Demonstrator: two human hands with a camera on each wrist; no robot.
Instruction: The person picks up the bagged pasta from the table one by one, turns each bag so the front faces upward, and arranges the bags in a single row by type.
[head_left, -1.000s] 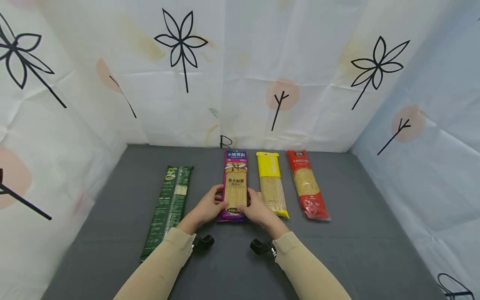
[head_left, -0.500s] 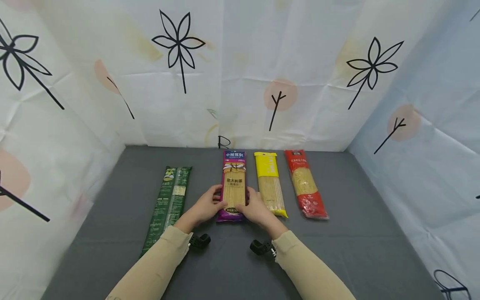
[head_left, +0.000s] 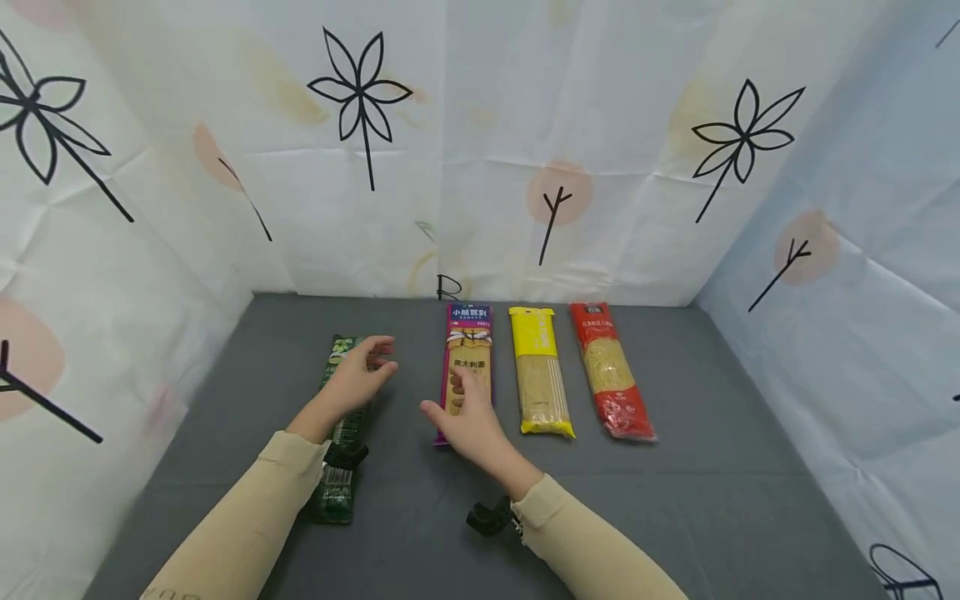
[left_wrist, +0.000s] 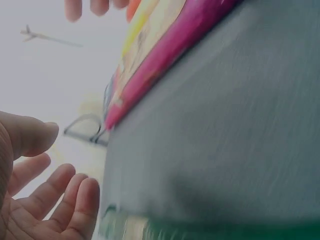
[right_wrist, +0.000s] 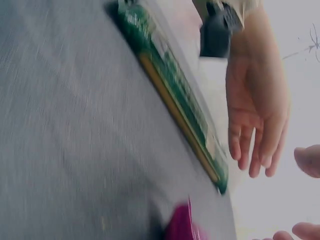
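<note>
My left hand (head_left: 356,383) hovers above the green pasta pack (head_left: 339,496), fingers loosely bent and holding nothing. Its forearm and wrist hide much of that pack. Over the lower part of the purple spaghetti pack (head_left: 470,340) is my right hand (head_left: 474,421), thumb spread from the fingers and nothing gripped. In the left wrist view, the purple pack (left_wrist: 155,70) lies flat beyond the relaxed left hand (left_wrist: 55,200). From the right wrist, the green pack (right_wrist: 175,95) shows full length on the cloth, with the left hand (right_wrist: 257,95) raised over it.
Right of the purple pack lie a yellow-topped spaghetti pack (head_left: 542,371) and a slanted red pasta pack (head_left: 613,371). All rest on a grey cloth-covered table (head_left: 712,500). A patterned white curtain (head_left: 480,108) encloses the back and sides.
Both hands have let go of the purple pack. The left hand has moved left over the green pack, whose near end now lies further right. The right hand has shifted slightly left.
</note>
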